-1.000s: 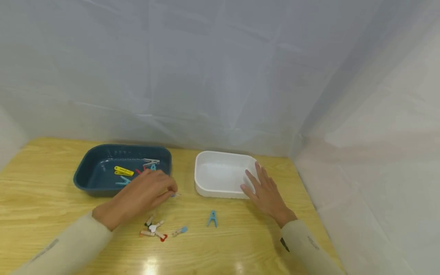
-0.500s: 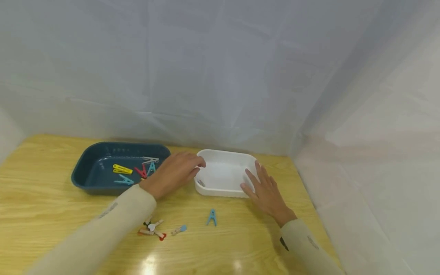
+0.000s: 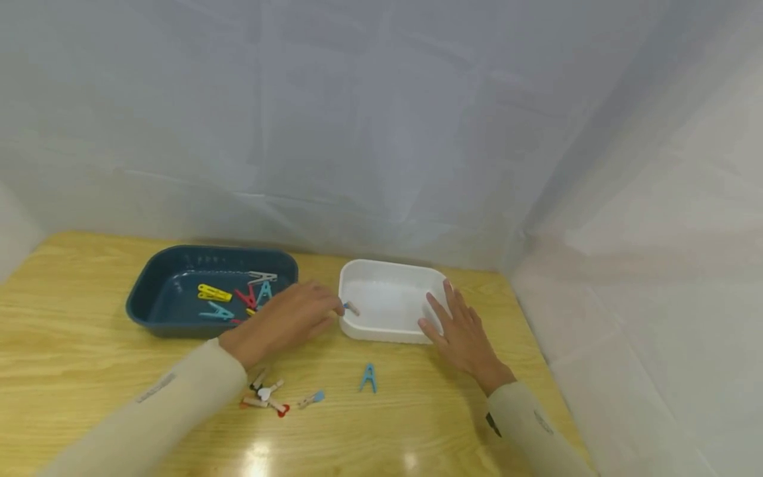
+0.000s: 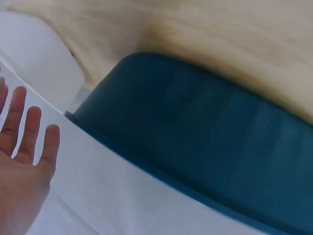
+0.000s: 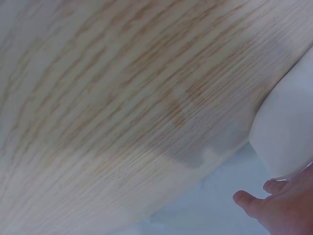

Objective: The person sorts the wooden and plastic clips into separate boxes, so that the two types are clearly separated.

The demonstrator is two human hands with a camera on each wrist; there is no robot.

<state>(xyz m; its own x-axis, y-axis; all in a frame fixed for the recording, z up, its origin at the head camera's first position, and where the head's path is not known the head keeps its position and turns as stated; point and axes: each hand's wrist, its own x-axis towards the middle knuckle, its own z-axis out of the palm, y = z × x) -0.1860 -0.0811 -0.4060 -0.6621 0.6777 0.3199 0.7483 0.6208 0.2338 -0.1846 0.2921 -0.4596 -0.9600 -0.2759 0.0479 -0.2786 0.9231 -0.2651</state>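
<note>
My left hand (image 3: 286, 321) hovers between the two basins, its fingers loosely extended in the left wrist view. By its fingertips a small wooden clothespin (image 3: 354, 308) with a blue end lies inside the white basin (image 3: 393, 298), near the left wall. My right hand (image 3: 465, 341) rests with spread fingers on that basin's right rim. On the table are a blue plastic clothespin (image 3: 369, 377), a wooden one with a blue end (image 3: 312, 399) and a cluster of several wooden clothespins (image 3: 264, 395) with red, white and dark decorations.
The dark blue basin (image 3: 173, 330) stands at the left, holding several plastic clothespins, among them a yellow one (image 3: 214, 293) and a red one (image 3: 246, 298). White sheeting (image 3: 381, 132) hangs behind the wooden table (image 3: 429, 430) and along its right side.
My left hand has carried a small clothespin from the table into the white basin, let it go, and drawn back slightly left. My right hand has stayed on the rim.
</note>
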